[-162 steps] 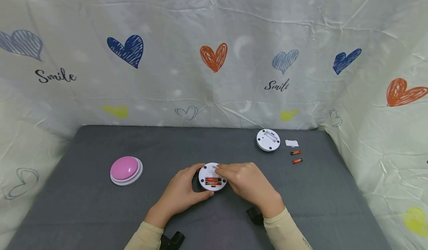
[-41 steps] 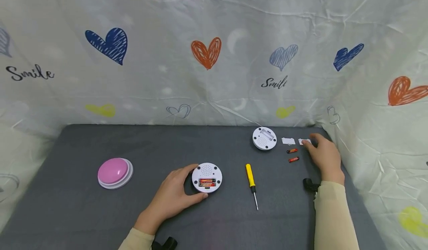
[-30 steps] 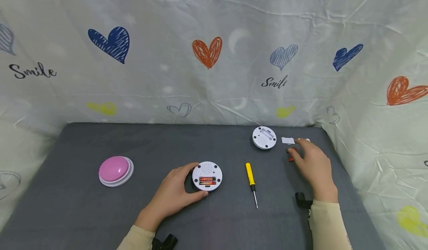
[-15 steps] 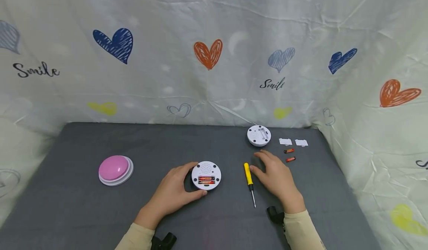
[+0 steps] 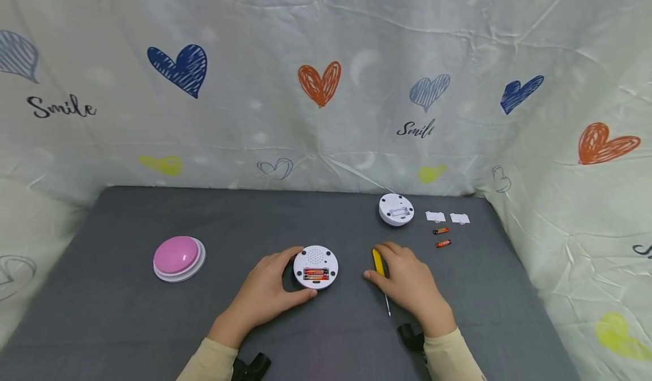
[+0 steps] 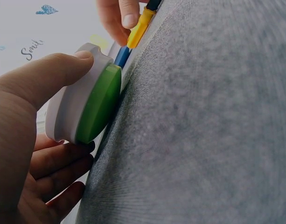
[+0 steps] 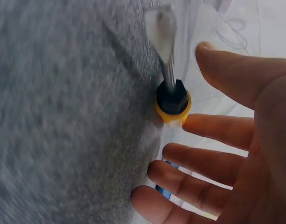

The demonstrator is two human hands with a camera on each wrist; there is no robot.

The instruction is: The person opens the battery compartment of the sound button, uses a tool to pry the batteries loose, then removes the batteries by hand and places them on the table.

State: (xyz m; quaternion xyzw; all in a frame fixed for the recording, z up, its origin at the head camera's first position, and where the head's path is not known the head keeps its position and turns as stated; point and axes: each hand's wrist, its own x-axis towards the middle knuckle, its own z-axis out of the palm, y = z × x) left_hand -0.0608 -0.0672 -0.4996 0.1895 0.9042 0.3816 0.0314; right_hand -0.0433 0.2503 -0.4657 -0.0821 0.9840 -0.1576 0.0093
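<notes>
My left hand point(image 5: 262, 293) holds a round buzzer point(image 5: 316, 256) between thumb and fingers, underside up. Two red-and-black batteries point(image 5: 316, 274) lie in its uncovered compartment. The left wrist view shows the buzzer's white base and green dome point(image 6: 100, 105), dome towards the cloth. My right hand point(image 5: 410, 282) is at a yellow-handled screwdriver point(image 5: 378, 262) lying on the table, blade towards me. In the right wrist view the thumb stands apart from the screwdriver's black collar point(image 7: 172, 99), while the index fingertip touches or nearly touches the yellow handle.
A second upturned buzzer point(image 5: 396, 209) with a vacant battery slot lies at the back right. Beside it are two white covers point(image 5: 435, 217) and two loose batteries point(image 5: 443, 243). A pink-domed buzzer point(image 5: 178, 258) stands at the left on the grey cloth point(image 5: 244, 222).
My right hand has left the held buzzer, set a second white cover beside the first, then come back left to the screwdriver. The left hand has kept its hold.
</notes>
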